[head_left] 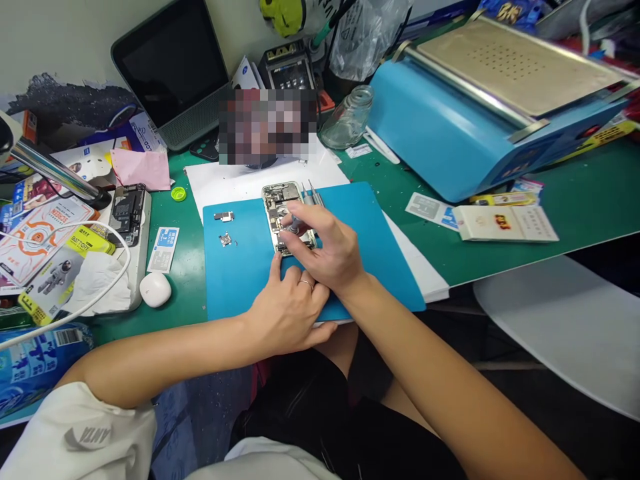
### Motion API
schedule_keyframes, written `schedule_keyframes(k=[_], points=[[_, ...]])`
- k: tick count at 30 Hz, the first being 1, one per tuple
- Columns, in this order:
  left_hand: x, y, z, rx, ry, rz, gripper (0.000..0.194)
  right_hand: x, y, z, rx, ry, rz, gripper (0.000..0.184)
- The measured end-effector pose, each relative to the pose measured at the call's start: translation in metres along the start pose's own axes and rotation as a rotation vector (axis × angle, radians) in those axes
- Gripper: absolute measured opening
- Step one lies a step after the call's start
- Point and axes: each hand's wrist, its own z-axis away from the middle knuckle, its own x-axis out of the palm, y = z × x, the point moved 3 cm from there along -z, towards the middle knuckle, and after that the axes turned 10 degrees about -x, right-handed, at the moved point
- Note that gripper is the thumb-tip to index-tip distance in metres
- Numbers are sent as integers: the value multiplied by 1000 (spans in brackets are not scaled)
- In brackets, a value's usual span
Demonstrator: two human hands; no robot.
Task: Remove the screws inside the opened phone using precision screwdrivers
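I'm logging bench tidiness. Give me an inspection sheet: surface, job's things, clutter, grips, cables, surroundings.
Surface: blue mat over white paper on a green table.
Job's things: opened phone on the mat; loose parts left of it, slim metal tools at its right.
Clutter: boxes, white case at left; glass jar beyond the mat.
Grips: left hand, index fingertip at the phone's near edge; right hand pinches a small tool over the phone.
Cables: white cable looped among the boxes.
Surroundings: blue machine at right, dark display at back left.
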Motion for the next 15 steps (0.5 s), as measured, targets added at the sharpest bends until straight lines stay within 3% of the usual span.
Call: schedule_keyframes(k=[15], points=[[3, -1, 0, 9, 11, 11, 64, 0, -1, 0, -49, -5, 46, 55]])
